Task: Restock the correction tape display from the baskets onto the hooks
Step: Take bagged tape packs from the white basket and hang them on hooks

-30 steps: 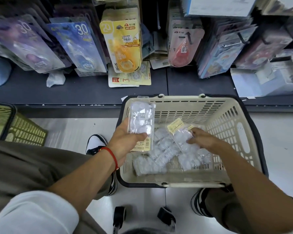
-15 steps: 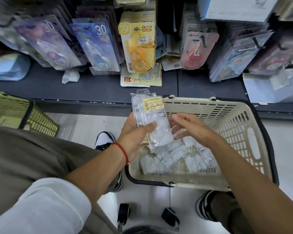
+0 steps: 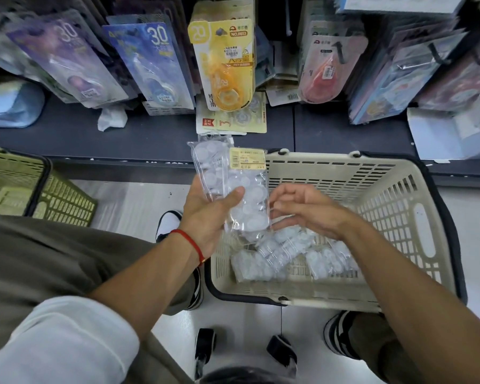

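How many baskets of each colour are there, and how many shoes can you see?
Beige basket: 1
Green basket: 1
Shoes: 3 bits showing, most likely 2 shoes, since a trouser leg covers part of one
Total: 2 baskets, 2 shoes

second clear packet (image 3: 248, 200) now in left hand (image 3: 208, 217), right hand (image 3: 306, 209) apparently off it, empty.

Right half of the cream basket (image 3: 416, 217) bare and open from above, loose clear packs (image 3: 286, 253) heaped along its near left floor, dark shelf (image 3: 155, 134) partly clear in front, hanging cards (image 3: 222, 62) crowding overhead, green basket (image 3: 25, 187) flanking left.
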A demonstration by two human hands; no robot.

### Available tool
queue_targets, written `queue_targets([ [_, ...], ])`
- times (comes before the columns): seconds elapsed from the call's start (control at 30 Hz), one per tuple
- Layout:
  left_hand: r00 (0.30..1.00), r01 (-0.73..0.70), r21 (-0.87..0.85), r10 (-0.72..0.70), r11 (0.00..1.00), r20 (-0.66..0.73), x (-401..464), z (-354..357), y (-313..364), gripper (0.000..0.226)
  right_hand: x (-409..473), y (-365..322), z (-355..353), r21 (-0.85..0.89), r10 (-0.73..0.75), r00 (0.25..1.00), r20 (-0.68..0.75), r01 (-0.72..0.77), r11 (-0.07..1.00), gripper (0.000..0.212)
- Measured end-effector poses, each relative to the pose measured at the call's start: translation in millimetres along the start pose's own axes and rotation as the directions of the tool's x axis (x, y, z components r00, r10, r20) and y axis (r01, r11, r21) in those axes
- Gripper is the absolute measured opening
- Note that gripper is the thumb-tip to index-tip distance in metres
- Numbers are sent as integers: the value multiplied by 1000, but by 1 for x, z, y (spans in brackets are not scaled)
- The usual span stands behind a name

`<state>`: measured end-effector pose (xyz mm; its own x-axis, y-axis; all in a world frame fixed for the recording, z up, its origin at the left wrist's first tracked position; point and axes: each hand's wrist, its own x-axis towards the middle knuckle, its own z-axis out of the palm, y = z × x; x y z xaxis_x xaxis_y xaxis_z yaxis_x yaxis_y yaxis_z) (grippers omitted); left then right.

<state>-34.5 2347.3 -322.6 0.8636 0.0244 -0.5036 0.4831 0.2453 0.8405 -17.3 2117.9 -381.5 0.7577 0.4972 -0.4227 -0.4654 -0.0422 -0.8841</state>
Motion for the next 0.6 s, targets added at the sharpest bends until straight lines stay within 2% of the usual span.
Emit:
queue_targets([
  [0.1,1000,-3,-4,3,1000,27,-4,1,-1,60,-10,-22,-2,-70,17,999,50,-14,997,48],
  [0.17,999,-2,-3,2,1000,43,-5,2,-2,60,-8,-26,7,-138,10,1000,29,-6,990,44],
  [0.27,999,8,35,-9,999,52,-5,3,0,62,-5,-30,18,-183,-63,992,-108,42,982,29],
  [0.37,999,17,40,-19,999,37,-4,1,1,60,-17,-44,3,-221,-192,961,-201,147,964,32],
  [0.47,998,8,106,-14,994,56,-4,-1,3,58,-38,-64,-25,-374,-230,967,-111,174,911,28],
  [0.53,991,-7,187,-18,982,132,-4,0,2,55,-44,-74,-35,-546,-227,971,-69,154,824,28],
  [0.6,972,-7,290,-63,957,228,-4,2,-1,54,-40,-79,-30,-612,-222,973,-60,140,778,27],
])
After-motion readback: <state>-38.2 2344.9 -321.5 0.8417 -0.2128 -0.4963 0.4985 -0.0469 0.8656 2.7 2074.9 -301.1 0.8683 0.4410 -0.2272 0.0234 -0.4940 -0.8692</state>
